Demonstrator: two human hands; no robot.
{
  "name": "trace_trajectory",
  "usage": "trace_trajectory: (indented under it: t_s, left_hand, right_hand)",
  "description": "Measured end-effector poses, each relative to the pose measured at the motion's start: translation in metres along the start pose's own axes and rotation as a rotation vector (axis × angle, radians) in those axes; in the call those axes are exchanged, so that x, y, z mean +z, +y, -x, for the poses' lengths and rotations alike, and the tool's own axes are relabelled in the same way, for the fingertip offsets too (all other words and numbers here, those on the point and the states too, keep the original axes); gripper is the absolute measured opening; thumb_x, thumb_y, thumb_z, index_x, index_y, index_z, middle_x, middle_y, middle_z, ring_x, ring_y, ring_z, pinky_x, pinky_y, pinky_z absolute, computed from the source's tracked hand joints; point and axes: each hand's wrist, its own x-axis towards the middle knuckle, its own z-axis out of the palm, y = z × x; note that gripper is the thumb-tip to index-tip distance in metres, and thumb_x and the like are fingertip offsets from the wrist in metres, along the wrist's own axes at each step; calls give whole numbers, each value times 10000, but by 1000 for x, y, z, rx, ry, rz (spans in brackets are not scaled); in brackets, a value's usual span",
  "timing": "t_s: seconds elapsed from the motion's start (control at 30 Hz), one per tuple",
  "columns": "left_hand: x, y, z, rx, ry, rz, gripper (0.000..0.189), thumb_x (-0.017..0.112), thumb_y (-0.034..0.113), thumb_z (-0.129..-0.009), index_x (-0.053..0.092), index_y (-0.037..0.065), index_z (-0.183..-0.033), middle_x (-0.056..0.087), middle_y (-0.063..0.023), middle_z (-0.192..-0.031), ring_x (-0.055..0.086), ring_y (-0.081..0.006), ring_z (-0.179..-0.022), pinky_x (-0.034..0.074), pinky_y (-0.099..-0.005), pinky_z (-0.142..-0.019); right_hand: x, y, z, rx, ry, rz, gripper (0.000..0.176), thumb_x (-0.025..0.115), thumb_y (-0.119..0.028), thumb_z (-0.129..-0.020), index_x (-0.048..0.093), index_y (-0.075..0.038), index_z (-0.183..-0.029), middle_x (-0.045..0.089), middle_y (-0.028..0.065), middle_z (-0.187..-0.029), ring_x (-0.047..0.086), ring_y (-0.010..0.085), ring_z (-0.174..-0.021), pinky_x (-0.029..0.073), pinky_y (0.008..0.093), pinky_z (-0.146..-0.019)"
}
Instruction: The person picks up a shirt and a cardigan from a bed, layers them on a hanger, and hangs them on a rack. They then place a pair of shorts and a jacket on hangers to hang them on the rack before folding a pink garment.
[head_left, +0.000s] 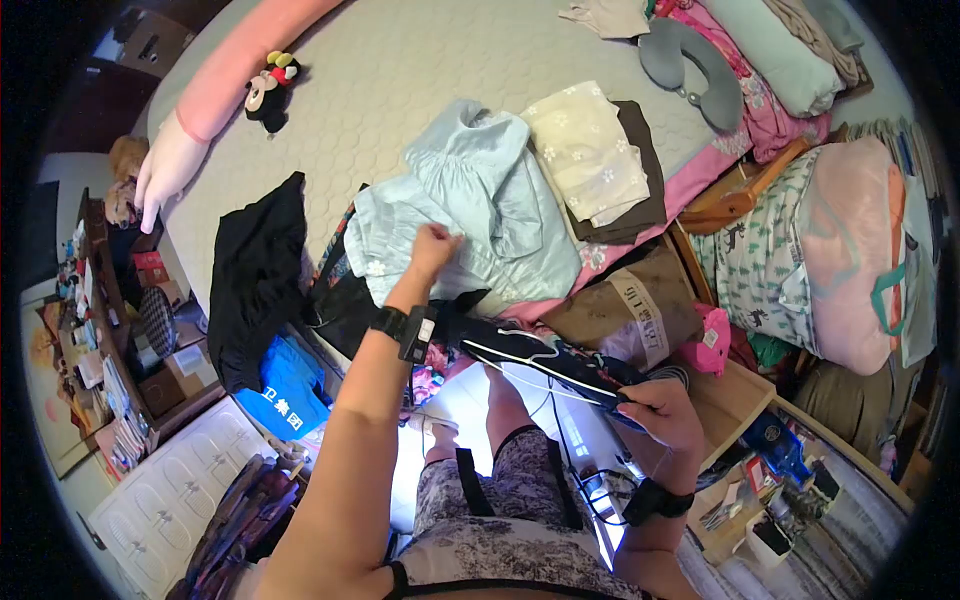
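Observation:
My left hand [436, 250] is closed, its fingers curled over a light blue garment [480, 190] spread on the bed. Whether it grips that cloth or something small, I cannot make out. Low at the right, my right hand [662, 412] grips the end of a dark garment [560, 368]. Thin white lines, like a cord or a hanger's wire, run along this dark cloth, which stretches from below the blue garment to my right fingers. Folded cream fabric with white flowers [590, 150] lies on a dark brown folded cloth [640, 170] beside the blue garment.
Black clothing [255, 270] hangs over the bed's left edge, above a blue bag [285, 390] with white characters. A plush toy [268, 95] and a grey neck pillow [690, 75] lie on the bed [370, 90]. Stuffed bags [850, 255] and a wooden drawer [735, 410] stand at the right.

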Motion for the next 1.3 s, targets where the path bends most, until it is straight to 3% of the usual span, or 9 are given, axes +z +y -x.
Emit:
trace_trajectory:
  t_s: [0.2,0.3,0.47,0.57,0.63,0.73,0.9,1.03,1.3]
  left_hand:
    - [17,34,49,256,22,-582,768,856,271,-573,498,78,-1225,590,-164,-1079,581,-281,-994,470,-423,-825]
    - [10,57,86,523,496,-1028,773,852,276,-520,533,157,-1214,507,-169,-1242,491,-352,-1142,382,-548,-916]
    - [-21,24,68,357,263,-1005,285,669,239,-712,607,110,-958,575,-124,-1143,556,-338,-1007,429,-528,-803]
    - [-47,23,68,298,357,-433,312,665,223,-748,585,95,-1022,644,-150,-938,613,-345,-838,480,-444,-719]
    - [-75,39,77,228,421,-103,247,581,202,-806,567,66,-1013,600,-83,-742,565,-193,-667,456,-344,-605]
    - [-127,56,112,345,313,604,116,501,129,-854,534,59,-940,525,1,-813,464,-96,-709,410,-269,-651]
    - [-205,71,196,450,222,1245,344,493,203,-900,520,37,-1200,577,-123,-1200,557,-254,-1106,437,-417,-964]
    - [-244,84,253,511,297,1436,452,471,244,-938,448,-14,-1309,489,-161,-1341,448,-303,-1258,319,-490,-1079]
    - [-289,113,372,954,-313,1547,417,436,258,-976,467,-6,-1297,476,-159,-1358,437,-299,-1270,310,-493,-1083]
  right_hand:
    - [-7,6,1,5,-34,82,150,707,-101,-773,664,15,-858,617,140,-674,603,220,-584,449,303,-548]
    - [-4,8,2,-55,4,99,149,706,-98,-771,665,12,-863,615,147,-678,613,232,-596,457,305,-554]
    - [-1,-12,-4,-10,-39,108,148,707,-107,-770,666,1,-863,604,157,-680,606,252,-587,459,308,-554]
    - [-1,-12,-3,-83,-27,118,156,708,-128,-772,664,-6,-859,594,141,-667,589,249,-571,452,304,-546]
    - [-3,-12,-1,-78,-38,125,160,703,-142,-777,659,-9,-854,582,139,-657,583,248,-566,443,309,-536]
    - [-3,-19,0,-99,-53,150,166,696,-162,-784,653,-14,-845,573,143,-654,579,255,-564,430,314,-524]
    - [5,-36,-5,-205,-75,199,175,688,-181,-782,649,-18,-832,571,159,-664,575,280,-571,416,332,-520]
    - [14,-43,-11,-262,-131,217,175,684,-186,-777,654,-22,-832,580,158,-676,577,293,-587,416,345,-530]
    - [58,-90,-7,-452,-291,237,160,694,-168,-754,674,-42,-850,626,126,-777,587,281,-697,444,356,-612]
